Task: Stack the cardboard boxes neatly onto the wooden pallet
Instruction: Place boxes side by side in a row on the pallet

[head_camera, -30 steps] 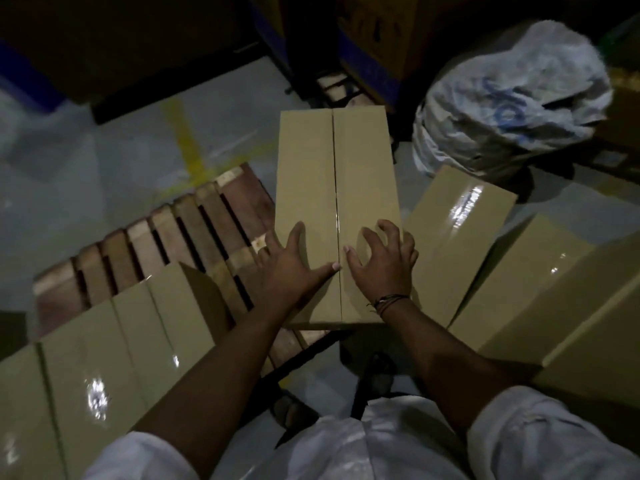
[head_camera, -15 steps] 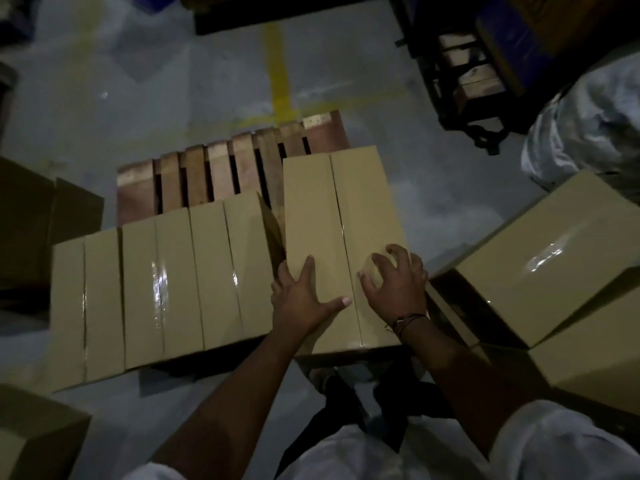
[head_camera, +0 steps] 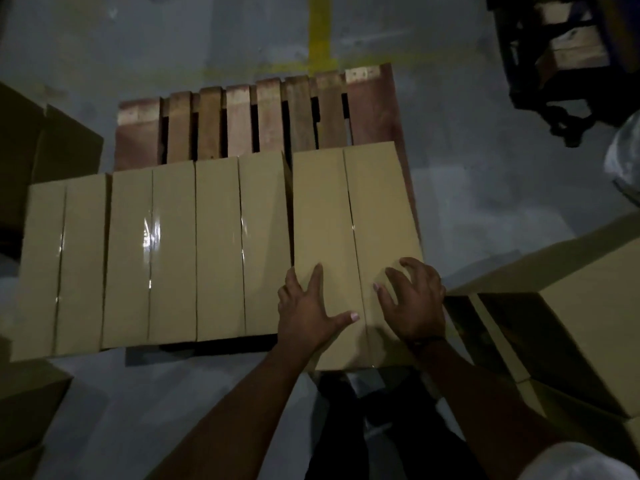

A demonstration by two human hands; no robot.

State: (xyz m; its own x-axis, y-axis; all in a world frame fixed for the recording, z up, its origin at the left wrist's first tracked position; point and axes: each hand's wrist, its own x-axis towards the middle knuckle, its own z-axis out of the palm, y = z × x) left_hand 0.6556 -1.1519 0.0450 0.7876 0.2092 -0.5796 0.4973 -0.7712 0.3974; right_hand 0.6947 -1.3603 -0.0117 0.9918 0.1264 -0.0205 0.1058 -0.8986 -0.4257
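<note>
A wooden pallet (head_camera: 263, 119) lies on the grey floor, its far slats bare. Three taped cardboard boxes (head_camera: 152, 251) stand side by side on its near part. To their right a fourth cardboard box (head_camera: 349, 209) lies on the pallet's right end, close beside the row, its near end overhanging toward me. My left hand (head_camera: 308, 310) rests flat on this box's top near the near-left corner, fingers spread. On the right half of the same top my right hand (head_camera: 414, 299) presses with bent fingers, its fingertips touching the cardboard.
More cardboard boxes (head_camera: 568, 306) lie on the floor to the right, others at the left edge (head_camera: 38, 157) and lower left. A dark metal frame with wooden blocks (head_camera: 561, 53) stands at the top right. A yellow floor line (head_camera: 320, 29) runs beyond the pallet.
The box under my hands has come down onto the pallet's right end next to the row. The view has turned left, bringing the whole row into sight.
</note>
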